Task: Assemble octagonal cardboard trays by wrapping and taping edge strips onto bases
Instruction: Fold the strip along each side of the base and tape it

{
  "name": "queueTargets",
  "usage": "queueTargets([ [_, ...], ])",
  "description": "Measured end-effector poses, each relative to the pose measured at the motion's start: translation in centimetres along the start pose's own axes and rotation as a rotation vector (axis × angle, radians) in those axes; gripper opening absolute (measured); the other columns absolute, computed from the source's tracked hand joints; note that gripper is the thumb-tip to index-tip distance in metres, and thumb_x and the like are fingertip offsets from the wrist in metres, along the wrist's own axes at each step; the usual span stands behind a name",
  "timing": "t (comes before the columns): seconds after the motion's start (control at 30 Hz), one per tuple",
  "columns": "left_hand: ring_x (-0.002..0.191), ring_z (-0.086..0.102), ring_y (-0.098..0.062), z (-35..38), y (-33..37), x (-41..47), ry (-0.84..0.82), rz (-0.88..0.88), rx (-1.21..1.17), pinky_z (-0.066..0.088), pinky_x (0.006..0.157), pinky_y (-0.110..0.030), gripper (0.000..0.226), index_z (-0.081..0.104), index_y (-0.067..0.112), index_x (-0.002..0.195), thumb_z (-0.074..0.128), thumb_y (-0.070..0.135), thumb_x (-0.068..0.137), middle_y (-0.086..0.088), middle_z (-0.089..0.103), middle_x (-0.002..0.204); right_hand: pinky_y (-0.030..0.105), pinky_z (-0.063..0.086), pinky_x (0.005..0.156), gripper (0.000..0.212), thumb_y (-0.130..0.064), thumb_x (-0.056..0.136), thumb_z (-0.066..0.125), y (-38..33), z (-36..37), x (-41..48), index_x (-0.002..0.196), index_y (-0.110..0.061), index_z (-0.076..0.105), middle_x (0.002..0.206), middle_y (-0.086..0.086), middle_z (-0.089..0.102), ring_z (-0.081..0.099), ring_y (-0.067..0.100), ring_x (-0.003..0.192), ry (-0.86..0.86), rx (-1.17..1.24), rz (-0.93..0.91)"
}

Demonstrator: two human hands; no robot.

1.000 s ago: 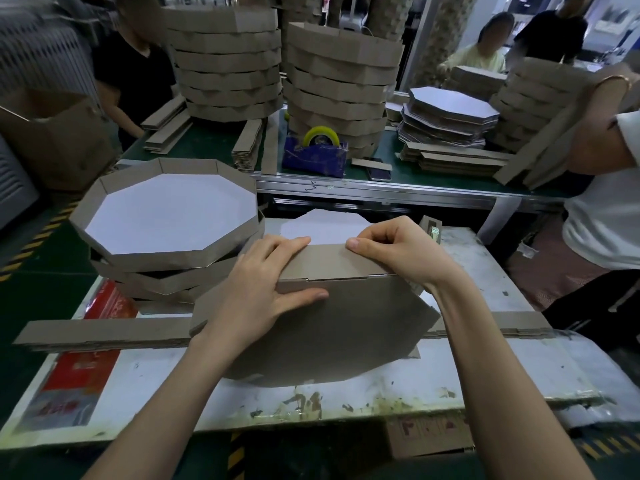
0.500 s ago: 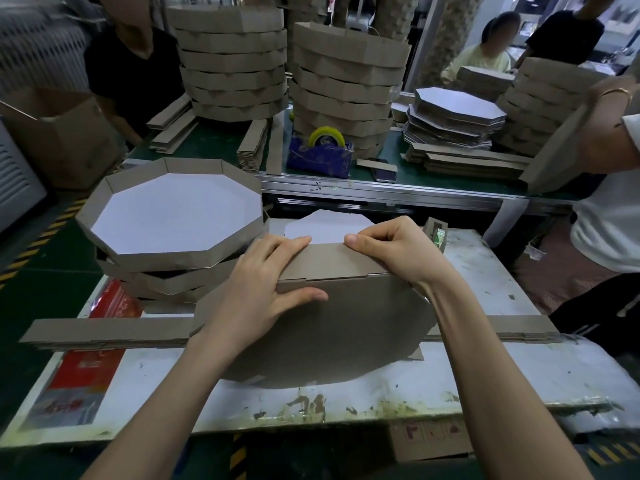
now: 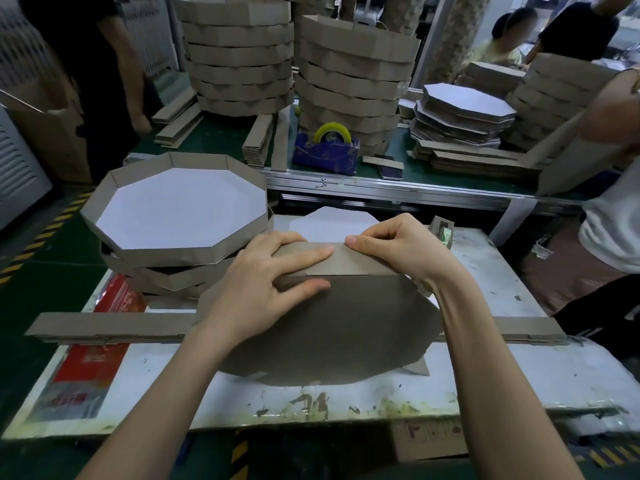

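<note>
Pressing brown cardboard edge strip [image 3: 349, 261] onto tilted brown octagonal base [image 3: 329, 323] with flat left hand [image 3: 263, 289], pinching it with right hand [image 3: 405, 251]; left of grip, stacked white-floored octagonal trays [image 3: 239, 242].

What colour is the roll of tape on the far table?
Yellow. The tape roll sits in a blue dispenser, seen best in the head view.

Octagonal base [image 3: 329, 327]: brown cardboard, plain face up, far edge raised. Edge strip [image 3: 346, 261]: brown, laid along the base's far edge, seam visible. Finished trays [image 3: 180, 209]: stacked just left of the base, white-lined, rims upright. Flat strips [image 3: 104, 327]: pass beneath the base, projecting left and right.
</note>
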State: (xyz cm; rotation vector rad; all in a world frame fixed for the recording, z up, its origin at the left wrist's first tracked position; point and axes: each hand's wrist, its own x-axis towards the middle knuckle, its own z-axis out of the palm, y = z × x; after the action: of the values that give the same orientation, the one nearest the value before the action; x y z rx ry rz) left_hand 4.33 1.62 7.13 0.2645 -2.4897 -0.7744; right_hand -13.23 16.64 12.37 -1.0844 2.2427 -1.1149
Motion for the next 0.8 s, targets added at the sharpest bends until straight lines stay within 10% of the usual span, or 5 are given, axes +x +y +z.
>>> queueTargets([
  [0.3,0.115,0.054,-0.018,0.9,2.6,2.2,-0.097,0.141,0.195,0.04,0.094,-0.043,0.039,0.064,0.049,0.119,0.043,0.062,0.088,0.006,0.062,0.127,0.022,0.039,0.052,0.043,-0.041,0.094,0.065,0.9,-0.2,0.3,0.075,-0.002,0.071,0.062,0.005,0.059,0.049,0.011,0.056,-0.009,-0.002,0.036],
  [0.47,0.114,0.055,-0.018,2.1,3.9,3.5,-0.129,0.145,0.188,0.038,0.093,-0.04,0.034,0.064,0.049,0.116,0.048,0.057,0.087,0.007,0.064,0.126,0.016,0.047,0.06,0.022,-0.03,0.098,0.06,3.9,-2.2,3.0,0.084,-0.021,0.074,0.08,-0.005,0.069,0.057,0.002,0.071,0.302,0.12,0.069],
  [0.67,0.115,0.055,-0.018,2.5,3.9,3.9,-0.12,0.135,0.201,0.041,0.092,-0.044,0.035,0.061,0.05,0.117,0.046,0.06,0.087,0.006,0.063,0.128,0.041,0.056,0.086,0.017,-0.019,0.099,0.055,11.7,-4.6,7.6,0.105,-0.014,0.071,0.079,-0.007,0.06,0.052,0.006,0.073,0.573,0.337,0.331],
  [0.8,0.111,0.054,-0.015,3.6,5.6,5.1,-0.139,0.12,0.254,0.037,0.089,-0.036,0.034,0.062,0.053,0.117,0.046,0.061,0.088,0.01,0.062,0.127,0.034,0.045,0.076,0.024,-0.017,0.099,0.05,17.2,-4.7,9.8,0.118,-0.01,0.065,0.095,0.004,0.059,0.055,0.022,0.089,0.542,0.28,0.516],
])
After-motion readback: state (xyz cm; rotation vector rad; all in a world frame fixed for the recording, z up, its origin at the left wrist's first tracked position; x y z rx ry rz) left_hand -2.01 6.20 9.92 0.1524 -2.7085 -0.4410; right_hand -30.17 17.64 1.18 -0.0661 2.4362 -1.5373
